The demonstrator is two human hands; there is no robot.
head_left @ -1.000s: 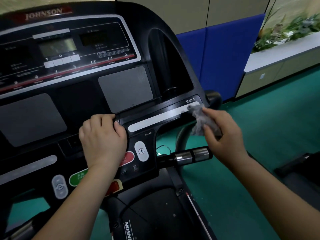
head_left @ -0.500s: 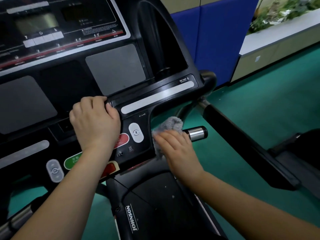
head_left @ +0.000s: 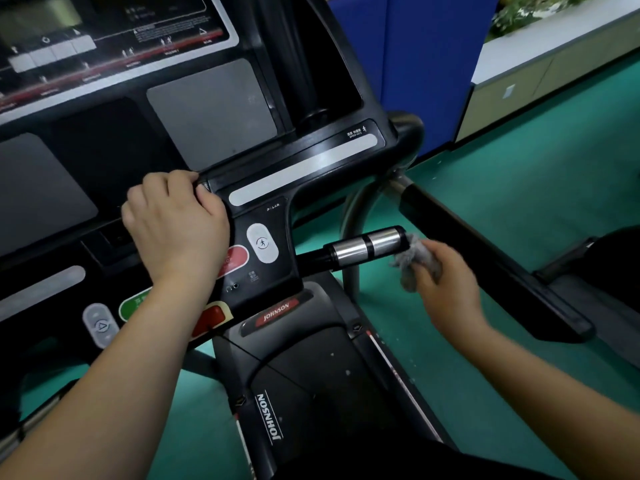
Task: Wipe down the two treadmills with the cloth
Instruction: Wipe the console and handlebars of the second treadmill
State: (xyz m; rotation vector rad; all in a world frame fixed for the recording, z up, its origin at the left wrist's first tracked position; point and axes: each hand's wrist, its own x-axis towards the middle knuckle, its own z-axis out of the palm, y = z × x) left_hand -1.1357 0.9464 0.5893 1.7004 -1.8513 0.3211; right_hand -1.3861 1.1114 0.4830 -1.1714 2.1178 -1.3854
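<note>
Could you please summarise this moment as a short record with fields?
left grip: on the console ledge, fingers curled over its edge
right grip: holds the grey cloth
cloth contact: touching the end of the silver handlebar
floor: green

Cloth (head_left: 414, 263) sits at the handlebar (head_left: 363, 247) end, right of the console (head_left: 211, 112).

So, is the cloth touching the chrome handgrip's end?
Touching. Head view shows the grey cloth in the right hand against the end of the chrome handgrip, no gap.
</note>
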